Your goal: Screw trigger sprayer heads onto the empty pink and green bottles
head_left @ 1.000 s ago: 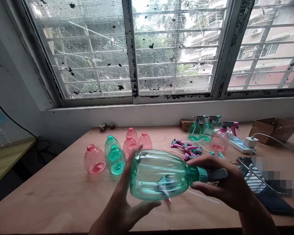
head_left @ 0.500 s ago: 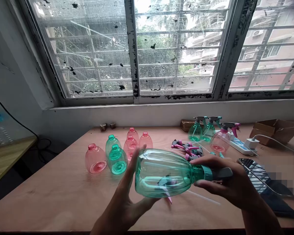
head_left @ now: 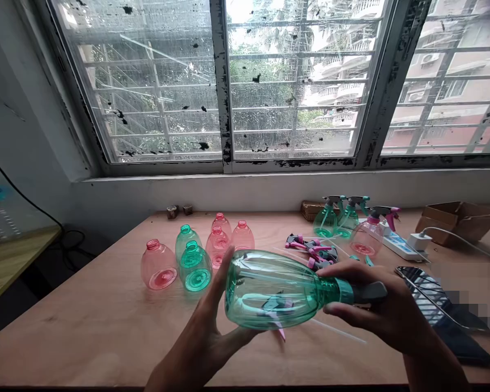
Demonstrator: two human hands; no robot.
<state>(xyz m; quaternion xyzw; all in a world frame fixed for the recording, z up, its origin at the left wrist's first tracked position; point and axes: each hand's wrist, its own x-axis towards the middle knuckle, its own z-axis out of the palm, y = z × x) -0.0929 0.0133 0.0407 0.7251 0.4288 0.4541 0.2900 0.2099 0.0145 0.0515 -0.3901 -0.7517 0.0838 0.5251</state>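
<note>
1. Left grip (head_left: 204,340) is wrapped around the base of a green bottle (head_left: 271,288), held sideways above the bench (head_left: 85,337); right grip (head_left: 386,310) clasps its collar (head_left: 345,291) and dark spray head (head_left: 371,293); how tightly fitted cannot be told.
2. Six open-necked bottles (head_left: 195,260) stand headless, apparently unfinished.
3. Three sprayers (head_left: 347,223) look complete.
4. Loose trigger heads (head_left: 322,249) lie near them.

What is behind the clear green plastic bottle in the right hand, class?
Through the clear green plastic bottle, a distorted pink-and-dark plastic spray head shows on the brown wooden table, its pink end poking out below. Whatever the right hand covers cannot be seen.
</note>
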